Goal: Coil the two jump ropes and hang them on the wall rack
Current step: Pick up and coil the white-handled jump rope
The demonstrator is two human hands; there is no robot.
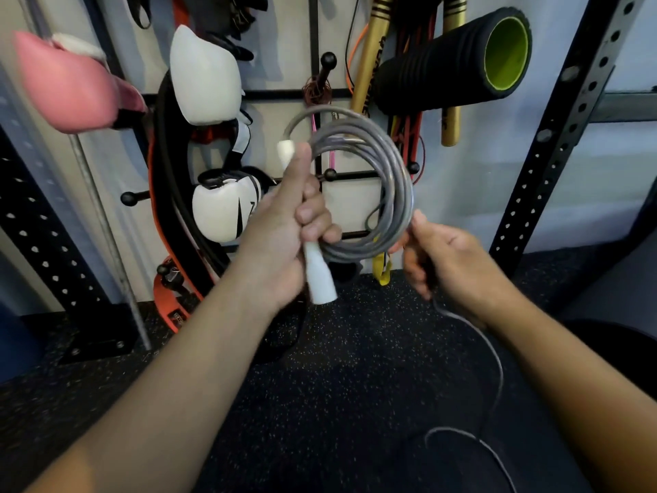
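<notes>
Head view, looking fwd and down at both hands in front of wall rack (321, 94).

Left hand (284, 240): fingers curled round white handle (318, 275) of grey jump rope (377, 193); thumb laid up along upper part of handle, pressing gathered loops against it; handle's long axis near-vertical, slightly tilted, upper end up-left at approx. thumb tip, wider lower end down-right, protruding below fist.

Rope coil: several loops, roughly circular, held upright, plane facing camera; coil to right of handle, between the two hands, in mid-air in front of rack pegs; short cord arc leaving handle top, curving up and right into coil.

Right hand (451, 261): thumb and forefinger pinching cord at lower-right edge of coil; other fingers loosely curled; free tail of cord running from under this hand down and right, sagging in a loop over speckled black floor (337, 368), exiting at bottom edge; second handle not in view.

Background, on rack: white boxing glove (204, 76) upper left; white-and-black glove (224, 208) below it; pink glove (67, 87) far left, blurred; black foam roller w/ green core (458, 62) upper right; gold sticks (373, 51) beside roller; orange-and-black bands (170, 215) hanging left of centre; yellow band (381, 270) low, behind coil; perforated black uprights (565, 137) either side.
</notes>
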